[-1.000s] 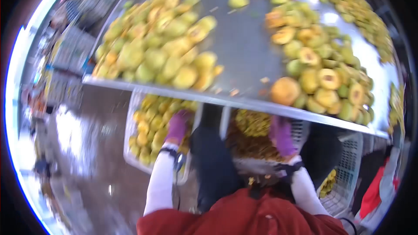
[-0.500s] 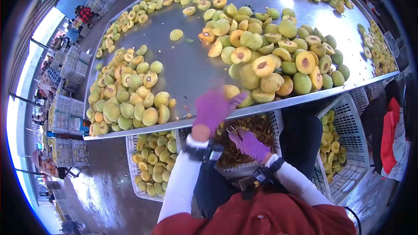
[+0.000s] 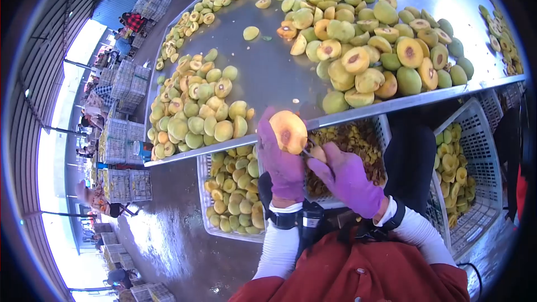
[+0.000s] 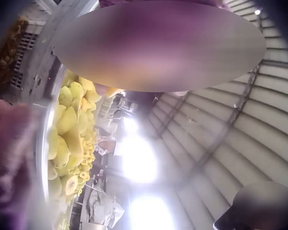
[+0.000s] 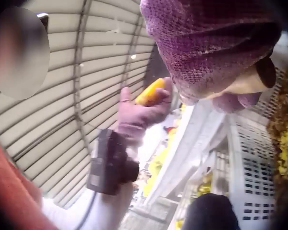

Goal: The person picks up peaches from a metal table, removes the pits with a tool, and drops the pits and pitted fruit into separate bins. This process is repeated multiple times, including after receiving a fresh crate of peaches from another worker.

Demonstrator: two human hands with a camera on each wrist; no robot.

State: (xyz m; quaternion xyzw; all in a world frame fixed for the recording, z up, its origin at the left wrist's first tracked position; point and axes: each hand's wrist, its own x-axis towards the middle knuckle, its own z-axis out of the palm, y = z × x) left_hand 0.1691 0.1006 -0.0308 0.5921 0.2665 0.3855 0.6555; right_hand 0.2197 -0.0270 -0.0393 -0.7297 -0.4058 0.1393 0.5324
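Note:
In the head view a halved peach (image 3: 289,132), orange cut face up with its brown pit hollow showing, is held in my left hand (image 3: 279,162) just in front of the table edge. My right hand (image 3: 353,182) grips a small tool with a wooden handle (image 5: 252,80); its thin metal end (image 3: 305,151) is right at the lower rim of the peach half. Both hands wear purple gloves. In the right wrist view the peach half (image 5: 151,92) appears edge-on between the left thumb and fingers. A blurred patch covers much of the left wrist view.
A metal table (image 3: 268,78) carries a left pile of peach halves (image 3: 196,112) and a larger right pile (image 3: 386,50). Beneath its edge stand a crate of peach halves (image 3: 235,196), a crate of brown scraps (image 3: 358,145) and another crate (image 3: 475,151) at right.
My left hand has reached up to the right pile's near edge, then come back toward me with a peach half. The right hand with its tool has risen to meet it.

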